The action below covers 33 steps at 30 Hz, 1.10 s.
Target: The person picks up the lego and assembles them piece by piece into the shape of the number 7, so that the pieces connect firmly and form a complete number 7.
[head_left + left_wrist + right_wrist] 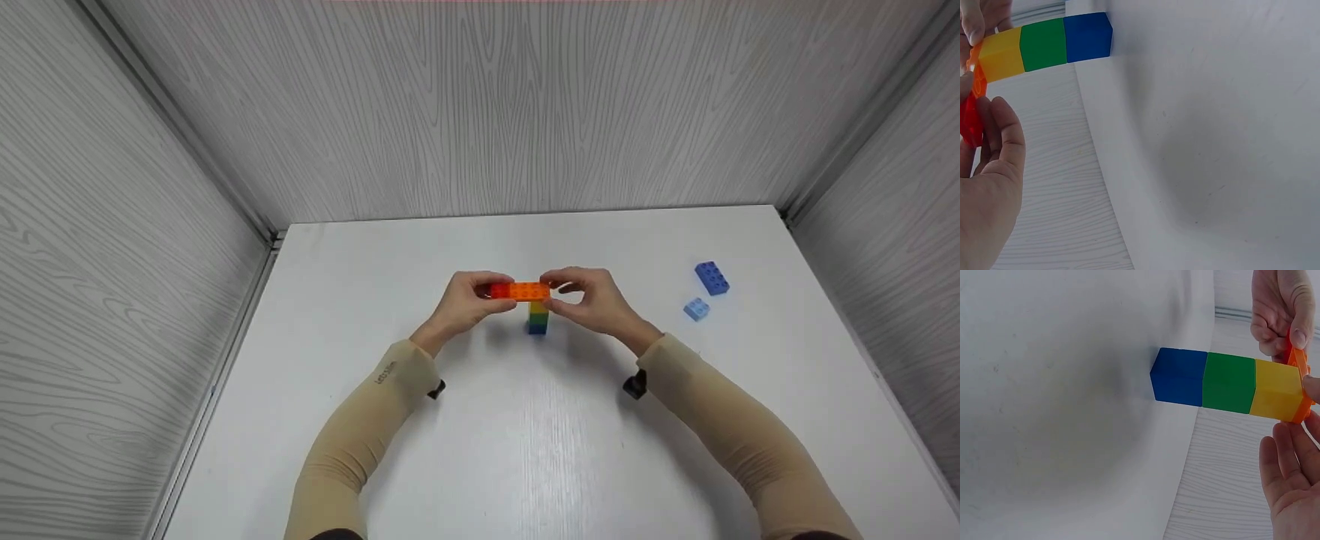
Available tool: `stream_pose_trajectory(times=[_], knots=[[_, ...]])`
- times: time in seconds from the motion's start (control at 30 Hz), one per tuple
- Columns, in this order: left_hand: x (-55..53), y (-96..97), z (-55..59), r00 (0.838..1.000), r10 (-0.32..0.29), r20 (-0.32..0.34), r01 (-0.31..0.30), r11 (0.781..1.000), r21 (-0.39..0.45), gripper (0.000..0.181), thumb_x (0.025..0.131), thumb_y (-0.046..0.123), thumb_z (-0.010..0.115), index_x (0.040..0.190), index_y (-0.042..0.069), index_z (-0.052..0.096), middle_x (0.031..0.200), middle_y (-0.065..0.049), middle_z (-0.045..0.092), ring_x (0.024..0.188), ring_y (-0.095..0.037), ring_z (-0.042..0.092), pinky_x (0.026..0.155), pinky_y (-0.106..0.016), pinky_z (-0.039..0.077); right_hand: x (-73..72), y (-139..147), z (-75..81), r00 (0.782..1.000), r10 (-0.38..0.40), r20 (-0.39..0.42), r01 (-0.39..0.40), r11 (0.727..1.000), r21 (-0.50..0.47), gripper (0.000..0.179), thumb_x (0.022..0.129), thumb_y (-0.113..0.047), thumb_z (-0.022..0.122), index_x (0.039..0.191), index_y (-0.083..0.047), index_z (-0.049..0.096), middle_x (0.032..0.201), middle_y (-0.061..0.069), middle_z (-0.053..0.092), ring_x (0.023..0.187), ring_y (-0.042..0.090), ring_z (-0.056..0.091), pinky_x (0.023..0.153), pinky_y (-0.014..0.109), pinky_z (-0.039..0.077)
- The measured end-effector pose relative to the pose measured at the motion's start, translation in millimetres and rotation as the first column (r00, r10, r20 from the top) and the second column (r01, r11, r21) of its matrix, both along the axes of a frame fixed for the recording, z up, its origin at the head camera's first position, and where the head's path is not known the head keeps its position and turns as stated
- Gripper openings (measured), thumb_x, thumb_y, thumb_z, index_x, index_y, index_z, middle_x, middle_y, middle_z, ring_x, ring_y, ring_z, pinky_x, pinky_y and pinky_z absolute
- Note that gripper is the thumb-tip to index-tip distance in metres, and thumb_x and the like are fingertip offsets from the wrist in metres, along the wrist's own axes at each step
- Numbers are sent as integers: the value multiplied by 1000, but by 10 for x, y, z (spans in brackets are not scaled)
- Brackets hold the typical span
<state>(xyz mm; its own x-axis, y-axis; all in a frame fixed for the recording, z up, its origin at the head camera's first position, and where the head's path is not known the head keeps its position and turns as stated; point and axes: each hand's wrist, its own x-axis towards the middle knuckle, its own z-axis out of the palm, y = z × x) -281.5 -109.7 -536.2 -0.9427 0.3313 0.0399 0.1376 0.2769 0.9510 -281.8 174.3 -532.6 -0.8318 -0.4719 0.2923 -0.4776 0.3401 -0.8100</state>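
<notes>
A small tower stands upright on the table, with a blue block (1179, 377) at the bottom, a green block (1229, 382) above it and a yellow block (1276, 389) on top. Across the yellow block lies a thin orange studded brick (529, 291), which reaches out to the left. A translucent red brick (501, 289) sits at its left end, partly hidden by fingers. My left hand (466, 301) pinches the red brick between thumb and fingers. With thumb and fingertips, my right hand (598, 304) pinches the right end of the orange brick, over the tower.
To the right on the white table (465, 450) lie a dark blue studded brick (712, 278) and a smaller light blue brick (697, 309). Grey wood-grain panels (510, 112) enclose the table at the back and both sides.
</notes>
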Motion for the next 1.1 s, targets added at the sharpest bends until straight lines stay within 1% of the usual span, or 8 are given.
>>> stream_pose_trajectory(times=[0.17,0.27,0.37,0.53,0.6,0.8,0.97,1.1], knots=[[-8,-3,-9,1000,7,12,-7,1000,6,36,96,11,90,131,9,83,127,-13,81,103,-19,73,89,-20,66,9,86,0,999,-35,4,35,999,-1,38,100,-14,86,135,-4,79,136,17,81,123,47,74,110,61,64],[-15,-5,-13,1000,12,20,-12,1000,8,36,95,10,91,131,9,83,126,-13,81,102,-18,72,86,-19,65,14,172,6,998,-68,4,68,998,8,35,99,-14,86,133,-8,80,134,17,81,122,44,75,110,60,64],[-12,-5,-10,1000,14,24,-14,1000,4,36,95,11,90,130,10,83,125,-13,81,100,-18,71,84,-18,64,26,281,11,994,-109,-2,109,994,28,34,99,-13,85,132,-9,80,132,18,81,120,44,75,110,60,64],[-6,2,-9,1000,12,22,-12,1000,-10,34,96,13,90,130,11,83,124,-11,80,100,-19,70,84,-18,64,42,497,3,984,-180,-3,180,982,63,34,99,-14,85,132,-9,79,130,17,80,118,46,74,109,58,64],[-6,6,-13,1000,13,22,-13,1000,-14,34,96,13,90,130,12,83,124,-11,80,101,-19,70,84,-18,64,45,592,-6,977,-212,-10,212,975,69,35,99,-14,85,132,-9,79,129,16,81,118,44,75,108,56,64],[-9,4,-16,999,24,27,-23,1000,-12,35,95,11,90,130,11,83,126,-12,81,101,-19,70,85,-18,63,33,890,-24,950,-302,-77,307,949,66,33,96,-8,86,129,-4,80,124,19,82,113,41,77,101,47,66],[-6,4,-18,999,23,28,-23,1000,-6,36,95,10,90,130,10,83,127,-13,80,102,-20,71,86,-18,64,25,1171,-44,921,-375,-104,382,922,67,30,97,-7,84,126,-1,80,122,21,82,111,37,76,96,29,64],[-2,6,-23,999,20,38,-20,1000,-8,36,96,11,90,131,12,83,128,-12,80,105,-20,72,89,-19,65,8,1430,-97,888,-439,-137,452,889,75,28,98,-7,83,124,1,80,120,23,82,109,37,75,91,15,58]])
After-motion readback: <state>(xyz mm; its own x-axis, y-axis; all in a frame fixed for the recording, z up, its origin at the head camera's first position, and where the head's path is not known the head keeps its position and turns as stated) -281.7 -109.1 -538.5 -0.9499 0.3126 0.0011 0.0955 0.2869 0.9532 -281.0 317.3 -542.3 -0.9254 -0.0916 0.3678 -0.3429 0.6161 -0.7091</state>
